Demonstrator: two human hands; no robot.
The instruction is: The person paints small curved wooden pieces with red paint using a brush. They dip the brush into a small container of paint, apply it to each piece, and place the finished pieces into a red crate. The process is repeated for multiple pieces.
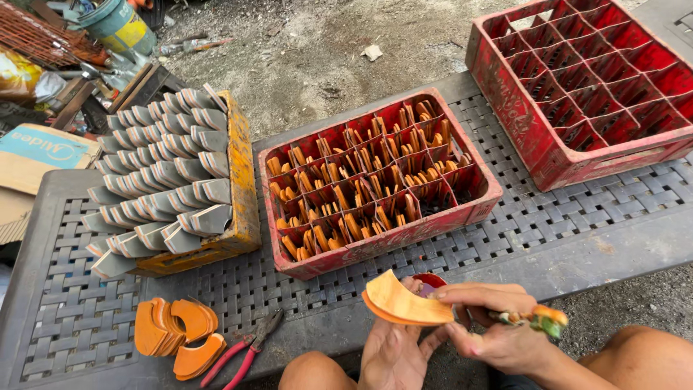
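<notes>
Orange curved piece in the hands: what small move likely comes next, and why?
Probably a short reach forward to slot the orange piece into the middle red crate. The left hand holds it, the right hand steadies it, and that crate's compartments already hold similar upright pieces.

I see two bare hands, the left hand (393,354) and the right hand (498,328), with no gloves, rings or watch showing. The forearms carry no sleeves. Below and beside the hands, my two knees (317,370) are bare too, uncovered by cloth.
</notes>
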